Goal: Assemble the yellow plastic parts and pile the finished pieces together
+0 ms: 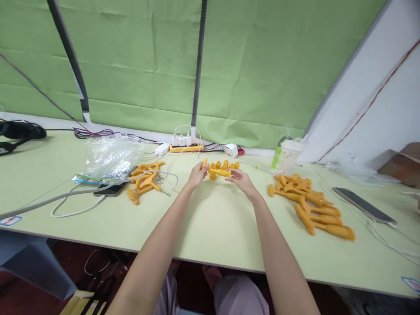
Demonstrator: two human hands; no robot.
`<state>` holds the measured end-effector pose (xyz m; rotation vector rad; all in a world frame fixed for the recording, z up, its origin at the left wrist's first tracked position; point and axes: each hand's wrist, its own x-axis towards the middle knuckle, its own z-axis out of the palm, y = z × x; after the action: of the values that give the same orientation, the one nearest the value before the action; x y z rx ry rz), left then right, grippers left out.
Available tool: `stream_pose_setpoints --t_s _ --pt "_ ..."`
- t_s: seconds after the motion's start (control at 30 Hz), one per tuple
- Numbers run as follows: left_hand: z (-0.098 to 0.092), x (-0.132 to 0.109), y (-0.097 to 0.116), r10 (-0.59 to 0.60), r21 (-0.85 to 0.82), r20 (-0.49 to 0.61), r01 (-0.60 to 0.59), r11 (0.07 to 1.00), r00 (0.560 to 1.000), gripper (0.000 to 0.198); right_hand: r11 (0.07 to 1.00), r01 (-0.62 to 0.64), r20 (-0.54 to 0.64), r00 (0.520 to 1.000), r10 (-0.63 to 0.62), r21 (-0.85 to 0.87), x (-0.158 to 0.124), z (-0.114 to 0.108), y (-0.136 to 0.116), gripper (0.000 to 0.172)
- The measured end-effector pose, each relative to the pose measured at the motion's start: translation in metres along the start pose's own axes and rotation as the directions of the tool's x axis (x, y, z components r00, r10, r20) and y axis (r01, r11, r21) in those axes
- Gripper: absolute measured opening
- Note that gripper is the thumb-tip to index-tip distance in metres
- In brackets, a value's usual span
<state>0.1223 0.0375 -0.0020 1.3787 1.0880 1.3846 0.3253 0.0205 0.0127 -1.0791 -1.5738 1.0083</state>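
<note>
My left hand (pixel 197 174) is closed round the T-shaped handle of a yellow corkscrew (pixel 220 172), held level just above the table. A yellow sleeve covers its shaft, so no metal spiral shows. By the sleeve's far end is my right hand (pixel 242 180), fingers stretched and apart; whether the fingertips touch it I cannot tell. Just behind the held piece stand several small yellow sleeves (pixel 232 166). On the left lies a heap of yellow corkscrews (pixel 146 181) with bare metal spirals. To the right is a pile of sleeved yellow corkscrews (pixel 328 218).
Left of the hands are a clear plastic bag (pixel 111 155), a phone (pixel 111 189) and a white cable (pixel 78 199). A power strip (pixel 187 148) lies at the back. A drink cup (pixel 288 154) and another phone (pixel 364 204) are on the right.
</note>
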Motion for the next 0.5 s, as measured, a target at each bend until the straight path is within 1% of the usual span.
stream_pose_setpoints --t_s 0.1,0.23,0.3,0.37,0.4,0.43,0.47,0.5 --pt "0.0 -0.001 0.002 -0.042 -0.065 0.016 0.043 0.997 0.999 0.031 1.0 0.011 0.004 1.0 -0.011 -0.001 0.0 0.0 0.002 0.05" --pt "0.0 -0.003 0.005 -0.041 -0.079 0.025 0.043 0.996 0.999 0.034 0.999 0.023 0.026 0.999 -0.022 -0.03 0.003 -0.002 0.007 0.049" --pt "-0.002 -0.004 0.006 -0.033 -0.058 0.027 0.034 0.998 0.999 0.035 0.994 0.055 0.035 0.998 -0.052 -0.091 0.003 -0.002 0.007 0.048" --pt "-0.002 -0.004 0.007 -0.028 -0.045 0.027 0.029 0.999 0.999 0.036 0.964 0.116 -0.006 0.993 -0.121 -0.24 0.001 0.0 0.004 0.052" --pt "-0.001 -0.004 0.007 -0.031 -0.048 0.027 0.032 0.998 0.999 0.036 0.923 0.153 -0.037 0.983 -0.177 -0.354 -0.001 0.004 0.002 0.055" --pt "0.0 -0.004 0.007 -0.039 -0.057 0.027 0.041 0.998 0.999 0.036 0.855 0.191 -0.058 0.967 -0.248 -0.482 -0.003 0.008 -0.001 0.057" --pt "0.003 -0.005 0.007 -0.05 -0.066 0.034 0.052 0.996 0.998 0.036 0.762 0.229 -0.054 0.944 -0.327 -0.606 -0.006 0.013 -0.003 0.056" --pt "0.005 -0.005 0.007 -0.059 -0.071 0.049 0.062 0.996 0.997 0.037 0.65 0.264 -0.021 0.918 -0.396 -0.712 -0.008 0.019 -0.006 0.05"
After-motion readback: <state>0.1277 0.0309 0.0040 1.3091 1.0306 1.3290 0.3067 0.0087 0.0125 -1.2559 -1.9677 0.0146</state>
